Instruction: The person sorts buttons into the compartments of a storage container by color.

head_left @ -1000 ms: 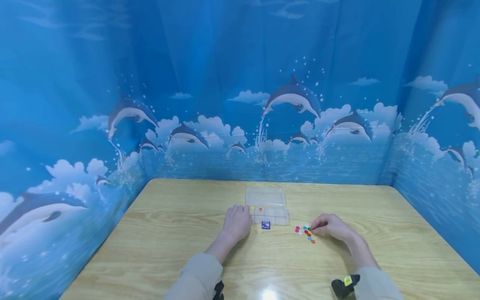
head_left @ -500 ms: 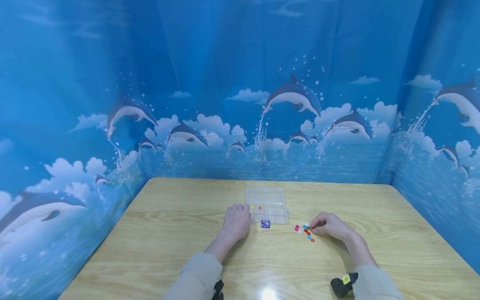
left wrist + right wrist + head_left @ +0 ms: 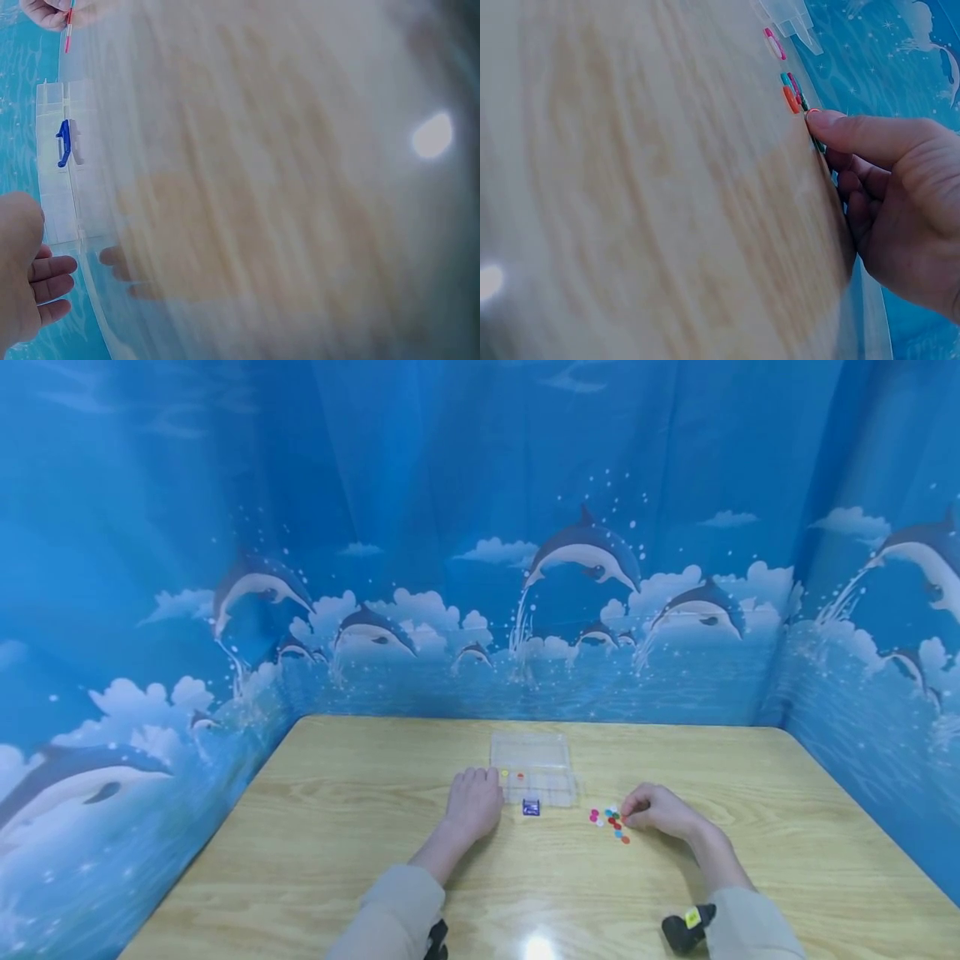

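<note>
My left hand (image 3: 476, 806) rests on the table at the left end of a clear plastic compartment box (image 3: 557, 797), its lid (image 3: 529, 752) laid back. In the left wrist view the fingers (image 3: 52, 288) are loosely bent close to the box end. A blue-purple clip-like piece (image 3: 531, 807) is at the box's front edge. Inside lie a yellow disc (image 3: 505, 773) and a red-orange disc (image 3: 521, 776). To the right, my right hand (image 3: 663, 810) pinches a small orange disc (image 3: 814, 112) between thumb and fingers, beside several coloured discs (image 3: 617, 826).
The light wood table (image 3: 360, 827) ends at a blue curtain (image 3: 420, 677) printed with dolphins, which also hangs along both sides. Dark straps with wrist devices (image 3: 684, 931) sit at the sleeves.
The right hand stays over the discs with only a slight shift of its fingertips. The left hand keeps its place at the box, and the box stays put.
</note>
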Available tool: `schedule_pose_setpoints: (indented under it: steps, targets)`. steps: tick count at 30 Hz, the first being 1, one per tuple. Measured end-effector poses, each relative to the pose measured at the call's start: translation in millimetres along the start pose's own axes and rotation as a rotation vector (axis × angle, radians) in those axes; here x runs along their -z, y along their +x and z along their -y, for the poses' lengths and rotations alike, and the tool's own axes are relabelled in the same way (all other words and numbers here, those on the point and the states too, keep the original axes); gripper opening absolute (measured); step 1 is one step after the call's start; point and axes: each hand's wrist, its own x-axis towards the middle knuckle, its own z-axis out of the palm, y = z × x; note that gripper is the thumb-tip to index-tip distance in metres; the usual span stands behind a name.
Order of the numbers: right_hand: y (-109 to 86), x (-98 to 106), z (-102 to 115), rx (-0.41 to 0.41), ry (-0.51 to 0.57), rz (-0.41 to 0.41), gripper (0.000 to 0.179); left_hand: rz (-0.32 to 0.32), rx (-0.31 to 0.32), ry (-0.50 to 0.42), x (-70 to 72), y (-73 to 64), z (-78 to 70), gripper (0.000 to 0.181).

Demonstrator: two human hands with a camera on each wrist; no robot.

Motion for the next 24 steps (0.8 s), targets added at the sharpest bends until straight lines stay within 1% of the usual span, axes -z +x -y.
schedule_pose_setpoints:
  steps: [5, 7, 10, 17, 20, 24]
  targets:
    - [-0.6, 0.6, -0.7, 0.019, 0.007, -0.002, 0.014, 0.005, 0.007, -0.012, 1.2, 0.3, -0.6, 0.022]
    - [-0.7, 0.8, -1.2, 0.014, 0.005, -0.008, 0.013, 0.005, 0.007, -0.020, 1.5, 0.3, -0.5, 0.022]
    - [-1.0, 1.3, -1.6, -0.001, 0.006, -0.012, 0.013, 0.007, 0.005, -0.025, 1.7, 0.2, -0.5, 0.022]
    - [1.5, 2.4, -4.2, -0.068, 0.019, -0.053, 0.012, -0.002, 0.002, -0.024, 0.9, -0.8, -0.7, 0.022]
    - [2.4, 3.4, -4.8, -0.079, 0.017, -0.066, 0.015, -0.017, -0.001, -0.028, 0.2, -1.5, -0.2, 0.021]
    - [4.2, 5.5, -4.4, -0.090, 0.043, -0.085, 0.017, -0.035, -0.010, -0.019, -0.6, -1.4, 0.6, 0.020]
